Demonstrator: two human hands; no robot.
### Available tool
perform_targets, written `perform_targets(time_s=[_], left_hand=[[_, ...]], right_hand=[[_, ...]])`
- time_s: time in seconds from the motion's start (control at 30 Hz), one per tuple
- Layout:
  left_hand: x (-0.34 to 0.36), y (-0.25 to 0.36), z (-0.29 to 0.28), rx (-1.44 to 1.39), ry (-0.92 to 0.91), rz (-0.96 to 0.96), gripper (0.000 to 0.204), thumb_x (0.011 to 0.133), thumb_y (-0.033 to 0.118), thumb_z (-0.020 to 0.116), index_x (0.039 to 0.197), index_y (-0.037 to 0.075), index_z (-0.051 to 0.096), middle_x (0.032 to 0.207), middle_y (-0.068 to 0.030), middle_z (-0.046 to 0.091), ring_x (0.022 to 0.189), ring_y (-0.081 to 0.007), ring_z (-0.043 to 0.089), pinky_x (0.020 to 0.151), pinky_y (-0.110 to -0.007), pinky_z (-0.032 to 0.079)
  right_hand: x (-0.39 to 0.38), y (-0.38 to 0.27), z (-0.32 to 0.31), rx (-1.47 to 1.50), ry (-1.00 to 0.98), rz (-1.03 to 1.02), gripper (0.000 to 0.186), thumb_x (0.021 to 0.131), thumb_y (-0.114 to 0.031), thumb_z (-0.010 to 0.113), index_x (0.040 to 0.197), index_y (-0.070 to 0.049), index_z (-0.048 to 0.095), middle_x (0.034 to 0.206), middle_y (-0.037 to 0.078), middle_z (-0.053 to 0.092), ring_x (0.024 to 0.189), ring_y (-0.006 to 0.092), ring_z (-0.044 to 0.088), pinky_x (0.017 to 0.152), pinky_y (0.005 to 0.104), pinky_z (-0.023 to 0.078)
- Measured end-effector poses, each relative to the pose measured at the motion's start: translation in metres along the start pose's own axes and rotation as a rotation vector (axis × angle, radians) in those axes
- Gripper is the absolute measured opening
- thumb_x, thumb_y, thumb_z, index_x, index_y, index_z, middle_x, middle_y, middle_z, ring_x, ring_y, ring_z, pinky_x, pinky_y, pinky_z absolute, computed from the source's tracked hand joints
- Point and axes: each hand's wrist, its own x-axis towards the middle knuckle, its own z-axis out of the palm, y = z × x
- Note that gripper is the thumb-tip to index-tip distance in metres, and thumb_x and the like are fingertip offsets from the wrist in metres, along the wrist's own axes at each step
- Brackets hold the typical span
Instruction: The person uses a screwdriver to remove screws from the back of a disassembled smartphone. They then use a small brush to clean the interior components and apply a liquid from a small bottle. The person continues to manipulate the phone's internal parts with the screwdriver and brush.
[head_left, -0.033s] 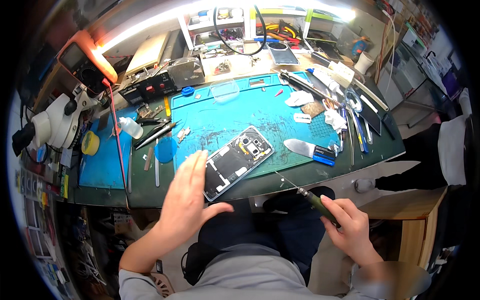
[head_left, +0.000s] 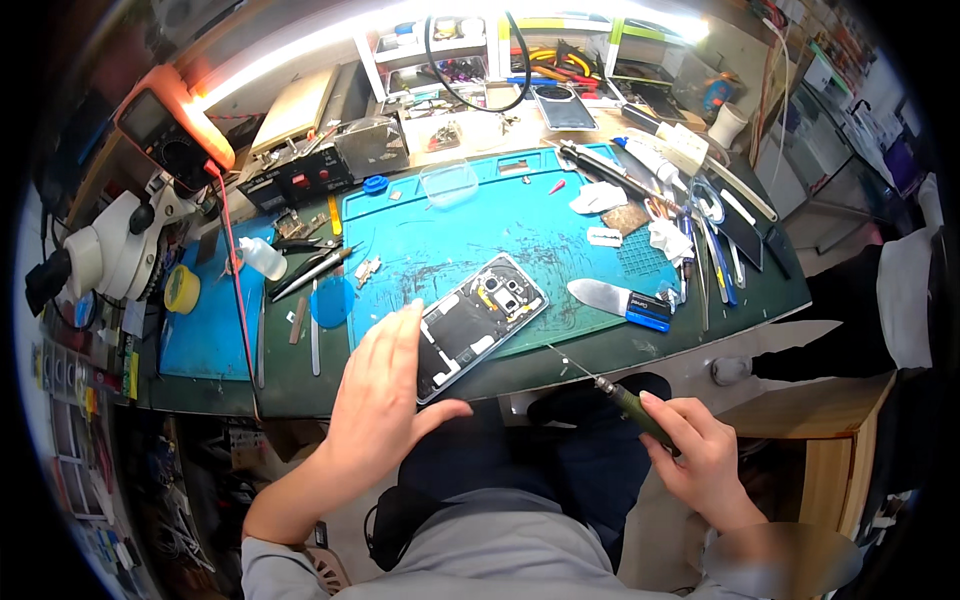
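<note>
Opened black rectangular phone (head_left: 462, 338) lies across near edge of turquoise mat (head_left: 420, 225), long axis slanting far-right. Left hand (head_left: 378, 385), nearer, fingers straight at phone's left edge; right hand (head_left: 700, 448), phone's right, grips green-handled thin-shafted tool (head_left: 627, 402).

The left hand (head_left: 378, 395) stretches its fingers (head_left: 385, 350) forward, side by side, thumb (head_left: 445, 413) spread rightward, the left forearm (head_left: 305, 492) slanting up behind. The right hand (head_left: 697, 445) curls in a tight grip, its forearm partly blurred.

Left corner of phone (head_left: 465, 345) behind left hand (head_left: 375, 395)
</note>
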Motion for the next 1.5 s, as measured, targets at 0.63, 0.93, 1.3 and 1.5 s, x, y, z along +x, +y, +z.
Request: perform_targets(time_s=[0.63, 0.93, 1.3, 1.5], left_hand=[[0.047, -0.024, -0.019, -1.435, -0.647, -0.752, 0.042, 0.103, 0.018, 0.076, 0.138, -0.001, 0.065, 0.127, -0.0111, 0.075, 0.111, -0.0176, 0.074, 0.093, -0.036, 0.063], [0.006, -0.005, 0.020, -1.617, 0.147, -0.762, 0.031, 0.105, 0.002, 0.068, 0.135, -0.002, 0.063, 0.129, -0.0160, 0.072, 0.118, -0.0250, 0.072, 0.104, -0.046, 0.063], [-0.005, -0.008, 0.035, -1.694, 0.206, -0.753, 0.031, 0.107, 0.001, 0.064, 0.138, 0.000, 0.063, 0.131, -0.0164, 0.072, 0.123, -0.0285, 0.071, 0.110, -0.051, 0.059], [-0.001, -0.006, 0.033, -1.744, 0.196, -0.727, 0.033, 0.105, 0.000, 0.067, 0.137, 0.005, 0.063, 0.128, -0.0108, 0.072, 0.118, -0.0215, 0.072, 0.103, -0.042, 0.061]], right_hand=[[0.027, 0.006, 0.003, 0.052, 0.089, 0.029, 0.063, 0.084, -0.003, 0.083, 0.144, -0.016, 0.069, 0.102, 0.005, 0.067, 0.074, 0.0247, 0.070, 0.063, 0.0374, 0.057], [0.073, -0.009, 0.029, 0.192, -0.007, -0.068, 0.064, 0.083, -0.003, 0.082, 0.145, -0.016, 0.069, 0.098, 0.004, 0.070, 0.076, 0.0221, 0.071, 0.063, 0.0341, 0.058], [0.106, -0.008, 0.061, 0.251, -0.066, -0.178, 0.064, 0.082, -0.005, 0.084, 0.143, -0.018, 0.071, 0.104, 0.006, 0.076, 0.081, 0.0230, 0.075, 0.064, 0.0344, 0.060], [0.106, -0.007, 0.058, 0.249, -0.064, -0.169, 0.064, 0.081, -0.005, 0.084, 0.143, -0.018, 0.071, 0.104, 0.005, 0.076, 0.080, 0.0229, 0.074, 0.064, 0.0340, 0.060]])
